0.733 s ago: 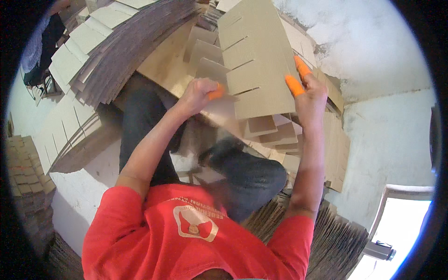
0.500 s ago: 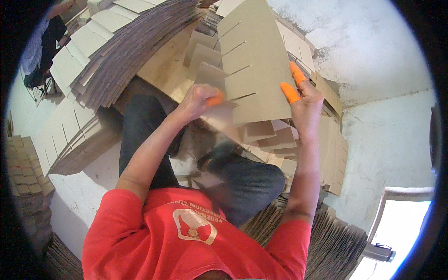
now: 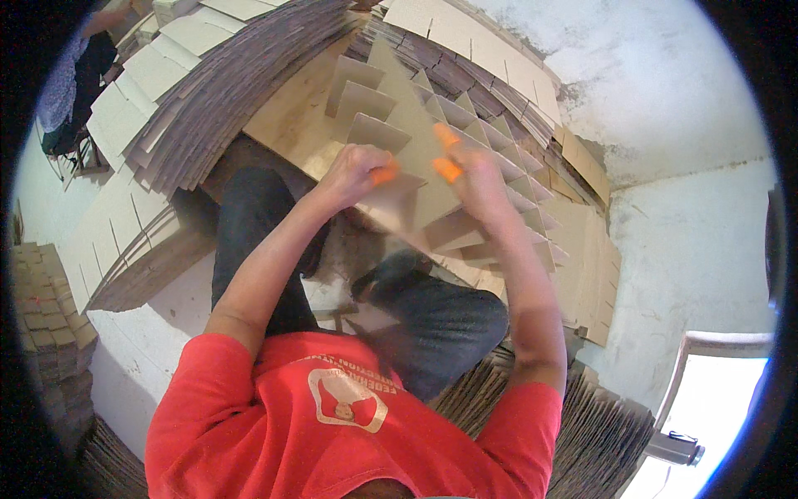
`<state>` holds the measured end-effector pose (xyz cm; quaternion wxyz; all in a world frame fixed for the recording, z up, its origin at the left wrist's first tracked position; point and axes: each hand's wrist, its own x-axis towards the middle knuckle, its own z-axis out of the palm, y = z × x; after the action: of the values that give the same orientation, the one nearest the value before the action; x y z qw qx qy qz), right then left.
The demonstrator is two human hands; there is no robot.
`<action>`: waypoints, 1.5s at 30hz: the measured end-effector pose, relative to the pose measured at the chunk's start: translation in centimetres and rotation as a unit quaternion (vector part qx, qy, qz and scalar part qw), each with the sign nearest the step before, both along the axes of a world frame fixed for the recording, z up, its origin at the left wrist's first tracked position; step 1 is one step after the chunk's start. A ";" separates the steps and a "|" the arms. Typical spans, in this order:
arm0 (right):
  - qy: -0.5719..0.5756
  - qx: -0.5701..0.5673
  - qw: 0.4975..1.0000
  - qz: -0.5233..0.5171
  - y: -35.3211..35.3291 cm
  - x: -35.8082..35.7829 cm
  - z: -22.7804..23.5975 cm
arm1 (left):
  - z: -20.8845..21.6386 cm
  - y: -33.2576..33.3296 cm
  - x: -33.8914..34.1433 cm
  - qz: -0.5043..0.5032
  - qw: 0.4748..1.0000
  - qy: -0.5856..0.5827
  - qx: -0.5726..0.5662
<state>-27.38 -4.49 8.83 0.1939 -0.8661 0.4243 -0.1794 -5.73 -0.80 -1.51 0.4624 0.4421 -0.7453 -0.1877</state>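
A grid of interlocked cardboard divider strips stands on the wooden board in front of me, its cross pieces making open cells. My left hand is closed at the near left side of the grid, pinching the end of a cross strip. An orange cover shows on one of its digits. Across from it, my right hand grips a long cardboard strip that runs lengthwise through the grid. Two orange-covered digits of that hand lie along the strip, while its other fingers are hidden.
A tall curved stack of cardboard sheets stands at the far left. Slotted sheets are piled behind the grid, against the stained wall. More cardboard stacks stand beside me. Part of another person shows at upper left.
The long slotted strip has come down from upright above the grid into the cross pieces. My right hand has moved left and inward with it; my left hand has barely moved.
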 end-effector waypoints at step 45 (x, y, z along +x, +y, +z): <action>0.135 -0.449 0.861 -0.196 12.8 -8.6 5.3 | 21.8 4.7 10.8 0.227 0.715 -0.532 -0.393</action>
<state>-35.98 8.28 14.10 -0.3144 -0.7741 0.4804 -0.2665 5.03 3.94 20.34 0.1507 0.4034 -0.7520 0.4991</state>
